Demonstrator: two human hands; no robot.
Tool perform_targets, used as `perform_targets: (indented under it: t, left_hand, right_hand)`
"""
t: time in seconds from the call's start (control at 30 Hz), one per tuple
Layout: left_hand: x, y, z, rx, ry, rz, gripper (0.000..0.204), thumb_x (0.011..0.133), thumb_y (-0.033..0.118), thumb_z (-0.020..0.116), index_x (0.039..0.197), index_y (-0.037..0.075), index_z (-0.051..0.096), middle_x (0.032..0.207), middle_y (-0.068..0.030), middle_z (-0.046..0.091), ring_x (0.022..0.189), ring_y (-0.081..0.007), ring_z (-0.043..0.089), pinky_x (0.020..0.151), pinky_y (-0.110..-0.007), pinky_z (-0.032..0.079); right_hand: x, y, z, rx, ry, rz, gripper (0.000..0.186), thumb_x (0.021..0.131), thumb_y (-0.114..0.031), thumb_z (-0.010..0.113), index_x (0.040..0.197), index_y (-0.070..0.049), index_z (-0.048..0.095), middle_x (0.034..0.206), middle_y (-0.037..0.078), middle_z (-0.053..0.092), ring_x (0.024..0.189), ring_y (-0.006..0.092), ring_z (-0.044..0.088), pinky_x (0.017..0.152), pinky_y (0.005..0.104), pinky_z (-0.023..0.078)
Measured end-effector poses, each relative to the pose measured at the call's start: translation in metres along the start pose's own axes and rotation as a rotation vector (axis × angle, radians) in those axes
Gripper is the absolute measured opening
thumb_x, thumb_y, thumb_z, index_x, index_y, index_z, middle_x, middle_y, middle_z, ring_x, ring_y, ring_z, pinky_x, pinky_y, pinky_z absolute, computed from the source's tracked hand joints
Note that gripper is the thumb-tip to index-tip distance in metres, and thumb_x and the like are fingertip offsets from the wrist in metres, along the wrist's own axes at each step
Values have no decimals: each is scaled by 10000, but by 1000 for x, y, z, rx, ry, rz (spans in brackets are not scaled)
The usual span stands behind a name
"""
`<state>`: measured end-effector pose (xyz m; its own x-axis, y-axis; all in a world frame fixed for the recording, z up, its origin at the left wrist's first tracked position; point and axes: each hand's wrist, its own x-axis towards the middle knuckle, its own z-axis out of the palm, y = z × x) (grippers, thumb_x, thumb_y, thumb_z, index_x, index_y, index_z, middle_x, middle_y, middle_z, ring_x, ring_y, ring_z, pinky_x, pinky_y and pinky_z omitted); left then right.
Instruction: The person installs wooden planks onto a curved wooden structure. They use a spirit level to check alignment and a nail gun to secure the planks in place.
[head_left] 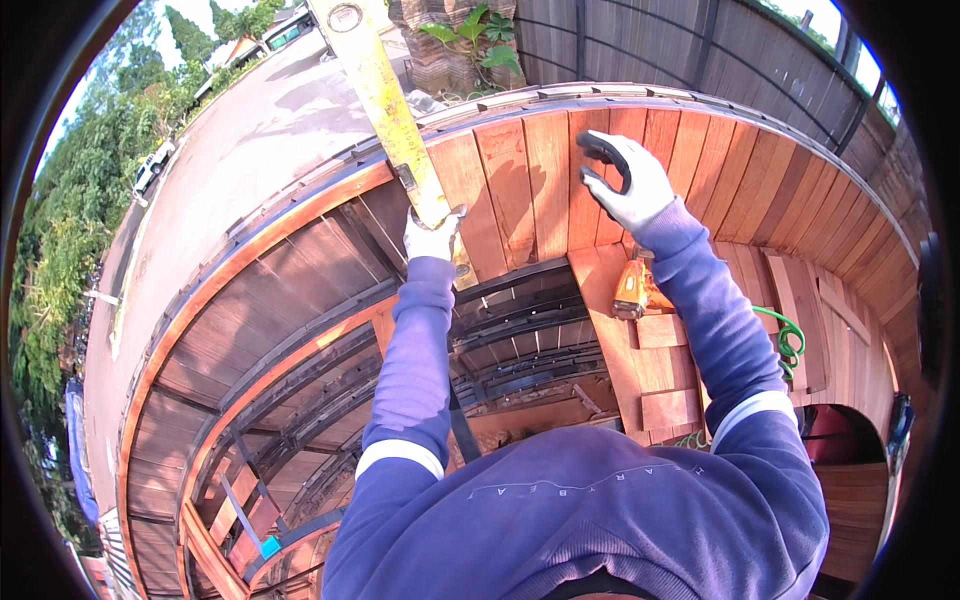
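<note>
My left hand (432,236), in a white glove, is closed around a long yellow spirit level (388,115). The level runs outward across the edge of the curved deck, beside the end of a row of reddish wooden boards (505,185). My right hand (635,185) wears a white glove with dark fingers and palm. Its fingers are curved and apart, with nothing between them, over the boards. Close below the right wrist, an orange power tool, apparently a nail gun (632,288), lies on the planks, partly hidden by my forearm.
Beneath my arms, dark joists (520,318) show with gaps between them. A coiled green hose (790,342) lies right of my right forearm. Loose boards (800,300) are stacked at the right. A grey fence (640,45) stands beyond the deck; a paved road (200,200) runs at left.
</note>
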<state>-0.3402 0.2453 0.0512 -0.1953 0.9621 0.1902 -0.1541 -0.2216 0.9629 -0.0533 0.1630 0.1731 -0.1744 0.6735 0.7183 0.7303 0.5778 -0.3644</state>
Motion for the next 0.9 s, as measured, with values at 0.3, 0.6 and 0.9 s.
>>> perform_targets:
  t: [0.3,0.6,0.9]
  left_hand:
    - [5,-2,-6,79,-14,-21,516,690,2,842,1123,10,562,926,-11,593,797,-110,553,680,-254,472]
    - [13,-6,-8,172,6,-31,573,661,94,886,1125,-22,570,945,-45,612,796,-143,558,686,-289,474]
    - [12,-13,-3,218,13,57,404,689,75,860,991,50,593,717,24,568,575,-74,480,511,-245,398]
  right_hand:
    - [-198,27,-65,-693,-862,379,662,742,-267,667,1335,-38,480,1208,180,526,1142,340,491,971,436,408]
    - [-204,93,-20,-934,-974,334,539,896,-160,460,1428,-86,413,1057,103,655,997,287,619,974,472,397]
    - [-166,43,-46,-798,-735,199,496,854,-149,545,1344,-86,497,973,113,665,933,265,626,910,431,415]
